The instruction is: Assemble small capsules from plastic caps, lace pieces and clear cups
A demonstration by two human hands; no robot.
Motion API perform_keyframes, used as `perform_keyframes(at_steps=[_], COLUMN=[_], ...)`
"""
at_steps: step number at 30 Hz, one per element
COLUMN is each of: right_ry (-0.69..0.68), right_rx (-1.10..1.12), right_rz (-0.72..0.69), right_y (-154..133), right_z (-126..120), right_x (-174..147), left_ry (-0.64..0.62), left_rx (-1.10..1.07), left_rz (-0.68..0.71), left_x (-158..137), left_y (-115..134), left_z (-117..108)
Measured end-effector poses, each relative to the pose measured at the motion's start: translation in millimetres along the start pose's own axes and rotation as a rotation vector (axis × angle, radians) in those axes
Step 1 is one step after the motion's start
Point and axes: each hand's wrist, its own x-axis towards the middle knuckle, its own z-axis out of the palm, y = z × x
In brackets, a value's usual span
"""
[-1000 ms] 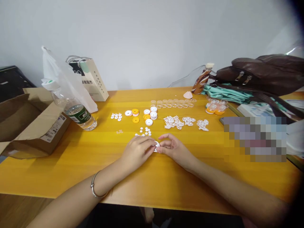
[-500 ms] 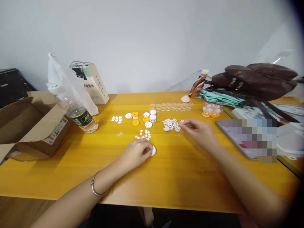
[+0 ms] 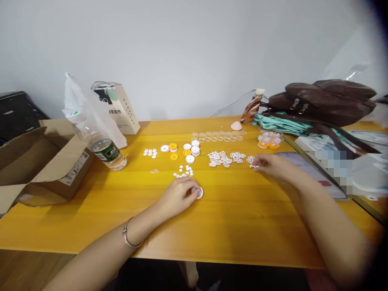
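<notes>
My left hand (image 3: pixel 178 196) has its thumb and fingers closed on a round white disc (image 3: pixel 200 193) at the table's middle; the fingers hide part of it. Between the fingertips of my right hand (image 3: pixel 269 165) is a small white openwork piece (image 3: pixel 254 166), and another piece of that sort (image 3: pixel 250 159) lies just beside it. More white openwork pieces (image 3: pixel 222 159) lie in a group left of my right hand. Several small white round pieces (image 3: pixel 187 167) are scattered just beyond my left hand. White and yellow discs (image 3: pixel 190 159), some stacked, lie farther back.
Clear round cups (image 3: pixel 215 137) stand in a row at the back. On the left are a cardboard box (image 3: pixel 63 173), a water bottle (image 3: pixel 107 151) and a paper bag (image 3: pixel 121 111). A phone (image 3: pixel 306 171), drink bottle (image 3: pixel 252 108) and brown bag (image 3: pixel 327 101) are on the right.
My right hand has moved right from the openwork group, leaving several pieces uncovered, and now pinches one near the phone. My left hand has shifted slightly right with the disc.
</notes>
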Motion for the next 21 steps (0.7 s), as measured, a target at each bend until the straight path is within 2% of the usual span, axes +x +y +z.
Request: perform_keyframes(at_steps=[6, 9, 10, 11, 13, 17, 21], right_ry=[0.053, 0.104, 0.071, -0.023, -0.188, -0.353, -0.367], right_rx=[0.005, 0.150, 0.298, 0.473, 0.733, 1.043, 1.195], right_rz=[0.052, -0.036, -0.131, -0.222, -0.293, -0.303, -0.285], right_y=[-6, -29, -41, -54, -81, -124, -136], right_z=[-7, -7, -4, 0, 13, 44, 60], right_x=[-2, -13, -18, -22, -32, -47, -51], left_ry=[0.064, 0.145, 0.167, 0.183, 0.190, 0.154, 0.170], left_rx=[-0.021, -0.032, -0.037, -0.043, -0.060, -0.109, -0.122], left_rz=[0.022, 0.064, 0.080, 0.098, 0.125, 0.194, 0.221], left_x=[-1, 0, 0, 0, 0, -1, -1], left_y=[-1, 0, 1, 1, 1, 0, 0], left_z=[-1, -1, -1, -1, 1, 4, 4])
